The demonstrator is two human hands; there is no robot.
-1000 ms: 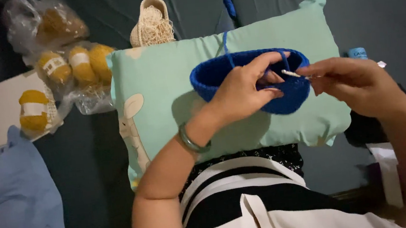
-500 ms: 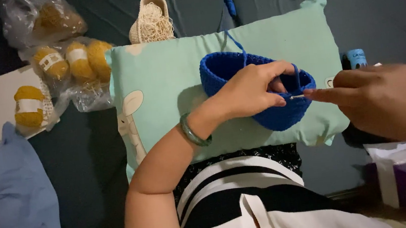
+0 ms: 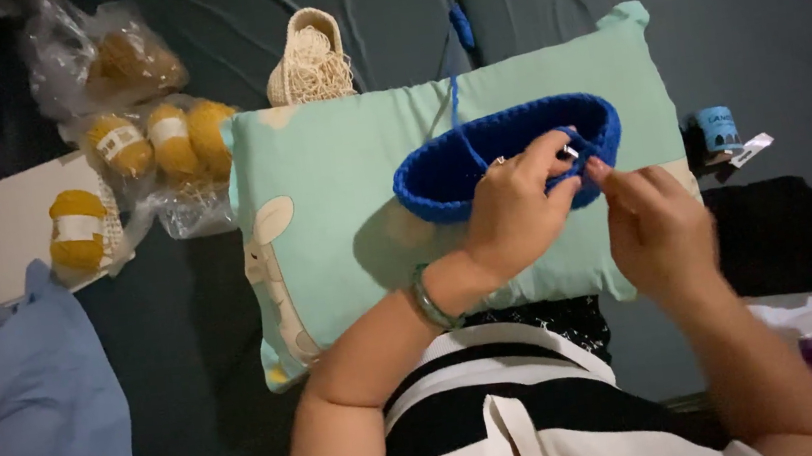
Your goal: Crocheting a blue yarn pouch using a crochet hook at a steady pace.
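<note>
Head view: a blue crocheted basket [image 3: 504, 152] is seen at the centre of the frame, resting on a mint-green pillow [image 3: 344, 214]. Its right rim is pinched by the left hand [image 3: 515, 211], thumb and fingers closed on the yarn beside a small metal hook tip [image 3: 571, 151]. The right hand [image 3: 657, 222] is held just beside it, fingers drawn together; whether anything is gripped cannot be told. A blue strand [image 3: 454, 102] runs upward from the basket. Yellow yarn skeins [image 3: 155, 139] in plastic bags are seen at upper left, a blue cloth [image 3: 22, 399] at lower left.
</note>
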